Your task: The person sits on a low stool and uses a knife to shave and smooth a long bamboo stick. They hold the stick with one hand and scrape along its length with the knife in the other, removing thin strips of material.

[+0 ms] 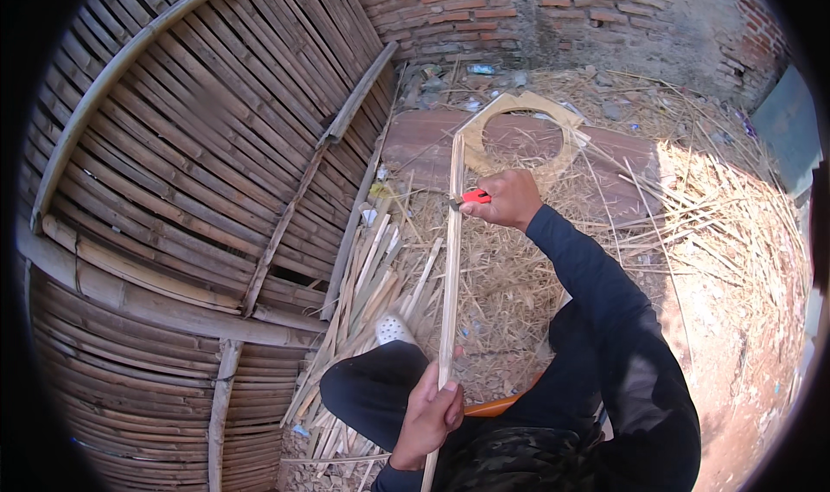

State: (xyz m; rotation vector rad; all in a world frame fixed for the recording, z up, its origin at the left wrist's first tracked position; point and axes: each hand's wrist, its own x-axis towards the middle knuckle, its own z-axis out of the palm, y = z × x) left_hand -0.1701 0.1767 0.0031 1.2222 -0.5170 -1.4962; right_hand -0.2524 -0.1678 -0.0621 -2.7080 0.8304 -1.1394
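Observation:
A long pale bamboo strip (450,293) runs upright through the middle of the view, away from my lap. Low on it, my left hand (426,412) is closed around the strip. Farther up, my right hand (508,200) grips a red-handled utility knife (476,198). The knife's dark tip meets the strip; how deep the blade sits is too small to tell. The strip's far end reaches the left side of a light wooden board (566,156) with a large round hole.
Bamboo slat wall (199,137) stands close on the left, brick wall (605,25) at the back. Cut strips (367,284) lie beside my left leg, near a white clog (393,328). Shavings (510,293) cover the ground. A brown sheet (415,146) lies under the board.

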